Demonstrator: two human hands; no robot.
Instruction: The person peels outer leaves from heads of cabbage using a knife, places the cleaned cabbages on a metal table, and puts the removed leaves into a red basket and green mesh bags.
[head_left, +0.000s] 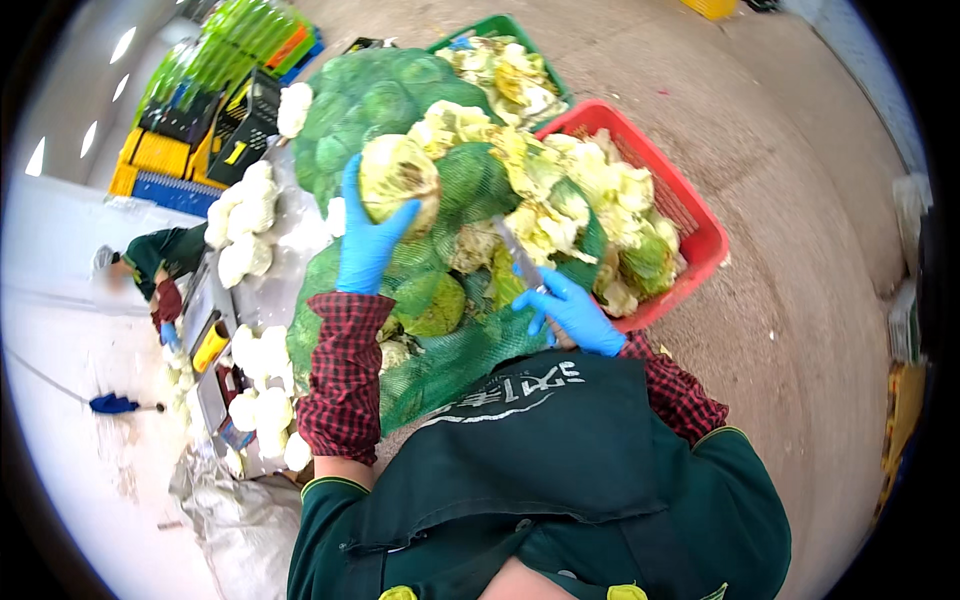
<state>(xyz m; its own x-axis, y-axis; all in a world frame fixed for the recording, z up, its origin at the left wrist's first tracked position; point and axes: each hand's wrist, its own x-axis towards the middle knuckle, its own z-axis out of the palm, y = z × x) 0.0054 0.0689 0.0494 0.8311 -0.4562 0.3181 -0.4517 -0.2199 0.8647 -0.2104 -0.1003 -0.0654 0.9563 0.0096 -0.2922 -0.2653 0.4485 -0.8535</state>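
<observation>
Blue-gloved, my left hand grips a pale cabbage head that has brownish patches on its leaves. My right hand, also in a blue glove, holds a knife with its blade pointing up and away from me. Below both hands lie green mesh sacks full of cabbages. One sack gapes near me, and a loose green cabbage shows at its mouth. Torn outer leaves lie on the mesh close to the knife tip.
At the right stands a red plastic crate heaped with leaves; a green crate of trimmings is behind it. White-looking cabbages sit on a metal table at the left. Beyond it another person bends over. Stacked crates stand farther back.
</observation>
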